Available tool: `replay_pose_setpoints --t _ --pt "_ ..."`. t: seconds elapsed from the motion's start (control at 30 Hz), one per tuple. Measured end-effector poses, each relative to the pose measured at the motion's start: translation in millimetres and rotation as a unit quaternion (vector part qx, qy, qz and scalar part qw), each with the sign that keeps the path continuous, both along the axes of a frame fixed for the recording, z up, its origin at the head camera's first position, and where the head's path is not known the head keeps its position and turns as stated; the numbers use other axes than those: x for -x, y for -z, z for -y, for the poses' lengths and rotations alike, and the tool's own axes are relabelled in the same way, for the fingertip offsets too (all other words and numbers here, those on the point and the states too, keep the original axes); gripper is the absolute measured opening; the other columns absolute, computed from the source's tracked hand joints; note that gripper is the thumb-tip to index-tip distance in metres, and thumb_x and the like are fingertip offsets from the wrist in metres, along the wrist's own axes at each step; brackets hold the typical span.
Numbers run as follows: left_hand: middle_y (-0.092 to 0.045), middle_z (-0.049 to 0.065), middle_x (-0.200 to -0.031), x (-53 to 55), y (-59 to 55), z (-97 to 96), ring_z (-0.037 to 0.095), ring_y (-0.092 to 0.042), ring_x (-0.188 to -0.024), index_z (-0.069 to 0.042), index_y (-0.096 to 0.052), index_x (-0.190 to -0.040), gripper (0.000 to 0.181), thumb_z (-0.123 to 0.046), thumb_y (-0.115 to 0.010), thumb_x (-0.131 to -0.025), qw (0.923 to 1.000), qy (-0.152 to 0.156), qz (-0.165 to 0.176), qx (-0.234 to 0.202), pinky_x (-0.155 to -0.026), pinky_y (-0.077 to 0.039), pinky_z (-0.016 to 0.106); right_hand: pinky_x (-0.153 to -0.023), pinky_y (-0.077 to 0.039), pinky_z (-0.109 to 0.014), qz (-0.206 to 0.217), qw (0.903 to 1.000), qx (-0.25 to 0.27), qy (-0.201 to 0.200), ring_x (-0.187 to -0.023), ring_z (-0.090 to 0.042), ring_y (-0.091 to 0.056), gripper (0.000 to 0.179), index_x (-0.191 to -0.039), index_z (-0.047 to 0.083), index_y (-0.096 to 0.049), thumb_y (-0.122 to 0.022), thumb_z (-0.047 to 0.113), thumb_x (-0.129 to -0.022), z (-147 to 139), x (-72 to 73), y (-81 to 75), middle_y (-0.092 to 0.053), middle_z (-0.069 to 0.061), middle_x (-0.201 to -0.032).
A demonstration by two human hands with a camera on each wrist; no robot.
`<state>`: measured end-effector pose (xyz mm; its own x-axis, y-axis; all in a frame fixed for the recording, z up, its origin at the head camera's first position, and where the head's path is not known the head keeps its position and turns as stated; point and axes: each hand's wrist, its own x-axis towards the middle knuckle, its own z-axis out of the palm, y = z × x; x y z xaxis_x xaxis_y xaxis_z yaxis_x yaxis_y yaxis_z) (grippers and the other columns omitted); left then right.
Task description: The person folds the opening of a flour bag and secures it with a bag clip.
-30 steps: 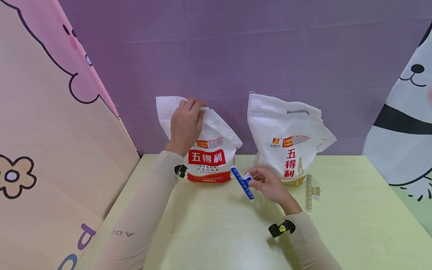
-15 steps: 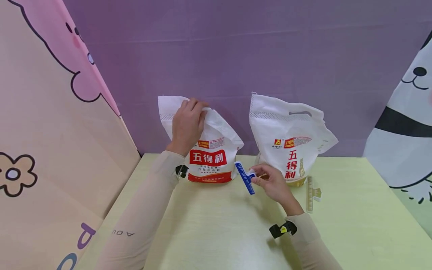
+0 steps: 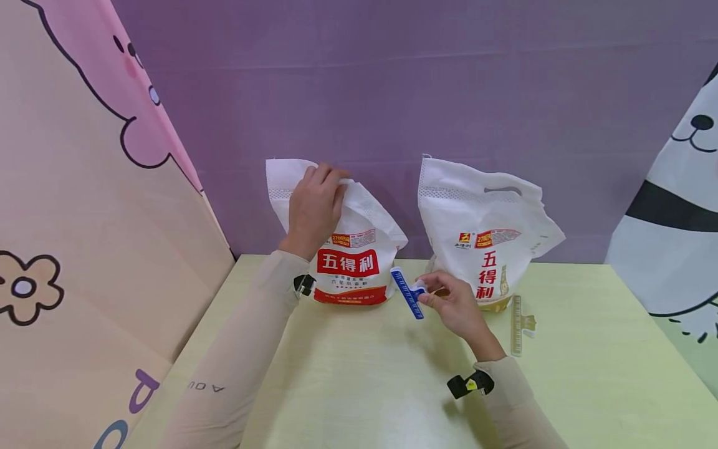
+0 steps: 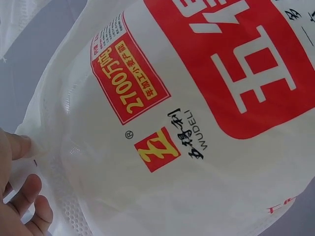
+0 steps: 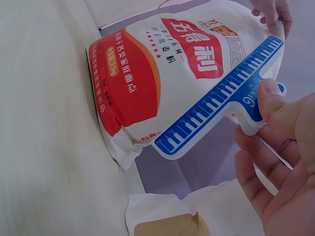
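Observation:
My left hand (image 3: pixel 314 209) grips the top edge of the left flour bag (image 3: pixel 348 262), which is white with a red label and stands upright at the back of the table. In the left wrist view, thumb and fingers hold the white cloth (image 4: pixel 74 147) near its perforated band. Between thumb and fingers, my right hand (image 3: pixel 455 304) pinches a blue and white bag clip (image 5: pixel 221 101) printed with piano keys. This clip is held above the table, in front of the gap between the bags. A second flour bag (image 3: pixel 482 212) with a cut-out handle stands behind my right hand.
A beige bag clip (image 3: pixel 517 325) lies on the pale table (image 3: pixel 336 374), right of the second bag. A purple cloth (image 3: pixel 381 93) hangs behind both bags. Printed panels (image 3: pixel 101 218) flank the table on either side.
My right hand has raised the blue clip slightly, with a small shift to the right. The left hand keeps its hold on the bag. The whole head view has shifted a little.

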<state>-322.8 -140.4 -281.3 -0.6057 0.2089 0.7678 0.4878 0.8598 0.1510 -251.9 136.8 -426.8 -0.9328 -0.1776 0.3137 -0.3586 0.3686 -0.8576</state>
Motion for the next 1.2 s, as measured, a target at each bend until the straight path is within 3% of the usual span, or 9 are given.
replay_pose_setpoints --t 0.37,0.63,0.9,1.2 --pt "-0.068 0.007 -0.12 -1.8 -1.7 2.3 0.025 -0.06 -0.101 -0.013 -0.07 -0.122 0.025 -0.024 -0.064 -0.101 1.0 0.001 0.002 0.004 -0.097 -0.058 0.041 -0.084 -0.054 -0.023 -0.055 0.9983 0.008 0.018 -0.089 -0.019 -0.065 0.024 -0.113 0.006 -0.071 -0.074 0.0 -0.09 6.5 -3.3 -10.2 -0.072 -0.009 -0.101" --pt "-0.068 0.007 -0.121 -2.1 -2.7 2.9 0.024 -0.06 -0.101 -0.014 -0.07 -0.122 0.025 -0.024 -0.064 -0.101 0.9999 0.004 0.007 0.008 -0.097 -0.058 0.041 -0.084 -0.053 -0.024 -0.055 0.9978 0.007 0.036 -0.091 -0.021 -0.064 0.022 -0.113 0.005 -0.071 -0.072 0.001 -0.091 15.1 -4.5 -21.2 -0.072 -0.01 -0.102" --pt "-0.068 0.007 -0.12 -3.4 -3.3 2.9 0.025 -0.06 -0.101 -0.014 -0.07 -0.122 0.025 -0.025 -0.065 -0.1 0.9999 0.004 0.006 0.011 -0.096 -0.059 0.041 -0.08 -0.052 -0.016 -0.107 0.9934 0.006 0.041 -0.086 -0.023 -0.066 0.021 -0.111 0.003 -0.071 -0.074 0.0 -0.09 17.9 4.1 -34.9 -0.074 -0.014 -0.098" --pt "-0.067 0.007 -0.122 -3.8 -4.1 2.9 0.024 -0.061 -0.102 -0.014 -0.069 -0.123 0.026 -0.026 -0.064 -0.101 0.9999 0.003 0.009 0.013 -0.097 -0.058 0.04 -0.076 -0.053 -0.013 -0.116 0.9922 0.007 0.045 -0.088 -0.024 -0.067 0.021 -0.113 0.004 -0.071 -0.072 0.005 -0.093 22.8 14.2 -58.4 -0.075 -0.013 -0.102"
